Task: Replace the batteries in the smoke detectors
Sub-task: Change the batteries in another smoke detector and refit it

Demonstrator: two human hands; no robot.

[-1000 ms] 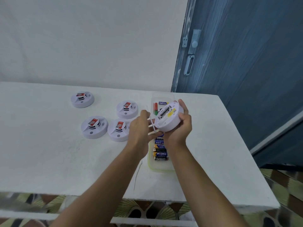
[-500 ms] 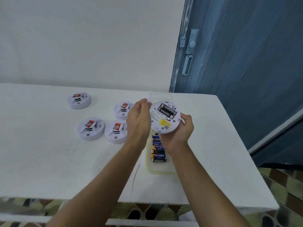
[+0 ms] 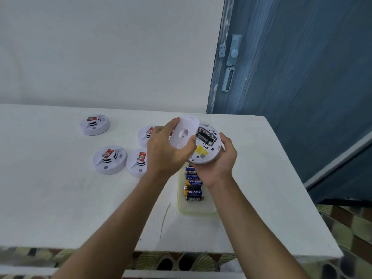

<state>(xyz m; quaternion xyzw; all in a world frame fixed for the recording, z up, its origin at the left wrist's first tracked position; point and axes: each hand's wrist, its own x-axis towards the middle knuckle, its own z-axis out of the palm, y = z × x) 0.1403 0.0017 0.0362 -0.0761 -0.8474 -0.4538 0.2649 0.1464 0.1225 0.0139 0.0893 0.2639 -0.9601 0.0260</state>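
Now your right hand (image 3: 219, 164) cups the upturned smoke detector (image 3: 205, 152) at frame centre, so its batteries (image 3: 206, 135) face you. Your left hand (image 3: 163, 154) grips the back cover (image 3: 184, 133) at its left edge, above the battery tray (image 3: 198, 209), likely to keep spares close.

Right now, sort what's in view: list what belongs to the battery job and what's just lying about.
Job: opened smoke detector in right hand; its back cover in left hand; fitted batteries; spare batteries in tray; four other detectors on the table.
Lying about: blue door with its bolt.
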